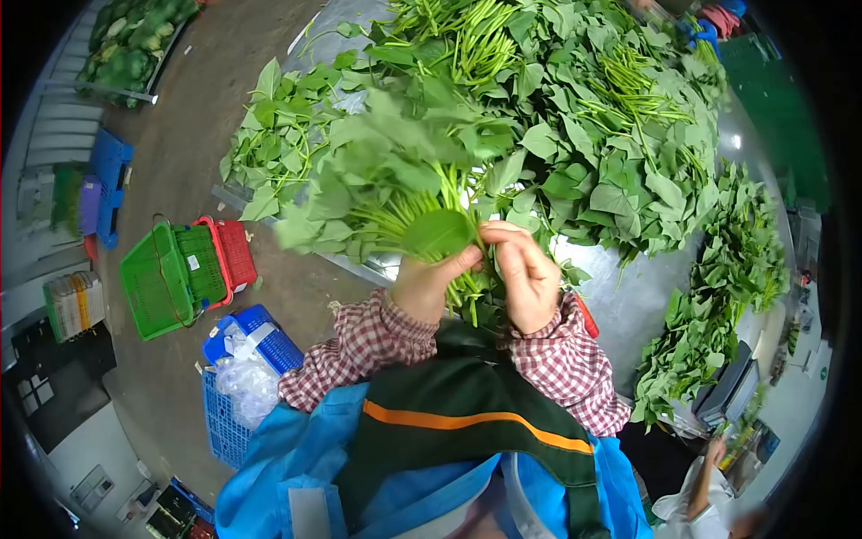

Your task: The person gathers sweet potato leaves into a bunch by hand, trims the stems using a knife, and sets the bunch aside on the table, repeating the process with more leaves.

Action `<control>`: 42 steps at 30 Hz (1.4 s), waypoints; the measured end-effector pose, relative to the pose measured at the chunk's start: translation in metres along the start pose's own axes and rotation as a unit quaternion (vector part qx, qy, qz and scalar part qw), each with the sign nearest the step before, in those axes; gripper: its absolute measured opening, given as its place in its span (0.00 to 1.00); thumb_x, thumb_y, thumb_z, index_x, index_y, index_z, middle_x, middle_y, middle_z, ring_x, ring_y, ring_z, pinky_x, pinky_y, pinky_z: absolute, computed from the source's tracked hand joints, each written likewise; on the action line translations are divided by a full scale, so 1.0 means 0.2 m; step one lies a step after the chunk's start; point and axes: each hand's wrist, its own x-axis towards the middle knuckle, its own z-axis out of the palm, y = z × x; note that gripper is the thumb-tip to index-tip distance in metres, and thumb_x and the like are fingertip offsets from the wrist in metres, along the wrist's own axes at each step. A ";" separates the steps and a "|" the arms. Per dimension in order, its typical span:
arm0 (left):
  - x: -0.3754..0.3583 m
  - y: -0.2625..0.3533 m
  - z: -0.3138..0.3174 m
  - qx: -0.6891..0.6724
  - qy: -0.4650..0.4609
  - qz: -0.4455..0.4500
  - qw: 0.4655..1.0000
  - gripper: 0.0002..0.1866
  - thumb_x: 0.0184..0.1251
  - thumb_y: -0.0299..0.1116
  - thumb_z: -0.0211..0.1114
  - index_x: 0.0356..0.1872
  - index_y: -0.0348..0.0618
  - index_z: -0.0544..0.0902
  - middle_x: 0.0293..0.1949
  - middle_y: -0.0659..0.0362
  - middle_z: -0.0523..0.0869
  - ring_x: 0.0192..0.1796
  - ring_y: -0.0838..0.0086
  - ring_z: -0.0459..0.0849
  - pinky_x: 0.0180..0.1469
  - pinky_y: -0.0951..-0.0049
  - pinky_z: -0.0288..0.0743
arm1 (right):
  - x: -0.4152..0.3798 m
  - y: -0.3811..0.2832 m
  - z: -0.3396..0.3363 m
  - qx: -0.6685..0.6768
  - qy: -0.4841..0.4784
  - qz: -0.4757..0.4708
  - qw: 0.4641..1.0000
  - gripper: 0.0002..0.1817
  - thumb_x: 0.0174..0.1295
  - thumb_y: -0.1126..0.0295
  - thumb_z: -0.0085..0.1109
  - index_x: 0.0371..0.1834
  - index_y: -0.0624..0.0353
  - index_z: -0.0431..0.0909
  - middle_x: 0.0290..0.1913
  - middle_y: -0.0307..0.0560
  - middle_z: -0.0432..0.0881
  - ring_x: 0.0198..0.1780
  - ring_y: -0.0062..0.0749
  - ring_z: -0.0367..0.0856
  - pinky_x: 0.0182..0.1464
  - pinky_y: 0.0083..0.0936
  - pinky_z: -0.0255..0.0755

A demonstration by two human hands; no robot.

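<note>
My left hand (429, 280) is wrapped round the stems of a bunch of leafy greens (382, 175). The leaves fan out up and to the left, blurred at the edges, and cut stem ends poke out below the fist. Against the right side of the stems, my right hand (525, 277) is closed in a pinch. What lies between its fingertips is too small to make out. Beyond both hands, a big heap of the same greens (575, 171) covers much of the metal table (620, 283). A red object (587, 316) shows partly beside my right wrist.
More greens (709, 296) line the table's right side, near a dark grey device (727, 386). On the floor at left stand a green basket (154, 283), a red basket (232, 260) and blue crates (224, 418) with clear plastic. Another person (705, 494) is at lower right.
</note>
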 end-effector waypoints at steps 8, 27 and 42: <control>0.01 -0.01 -0.06 -0.016 0.016 -0.033 0.999 0.17 0.56 0.24 0.61 0.48 0.38 0.73 0.44 0.56 0.79 0.45 0.74 0.77 0.43 0.73 0.70 | -0.08 0.10 -0.04 -0.004 -0.035 0.241 0.970 0.15 0.55 0.70 0.60 0.45 0.60 0.71 0.35 0.39 0.75 0.36 0.21 0.71 0.41 0.17 0.66; 0.07 0.05 -0.15 0.054 0.087 0.068 0.992 0.13 0.56 0.21 0.59 0.44 0.37 0.74 0.40 0.57 0.79 0.43 0.73 0.77 0.43 0.74 0.72 | 0.08 -0.15 0.08 -0.205 -0.078 -0.025 0.975 0.12 0.53 0.76 0.55 0.42 0.63 0.76 0.47 0.55 0.74 0.48 0.43 0.74 0.50 0.30 0.67; 0.06 0.04 -0.29 -0.189 0.053 -0.024 0.980 0.19 0.57 0.26 0.58 0.51 0.37 0.71 0.40 0.57 0.79 0.38 0.76 0.77 0.41 0.76 0.73 | 0.06 0.01 0.08 0.048 -0.160 0.270 0.948 0.19 0.57 0.69 0.59 0.50 0.65 0.69 0.39 0.44 0.77 0.37 0.23 0.75 0.40 0.19 0.70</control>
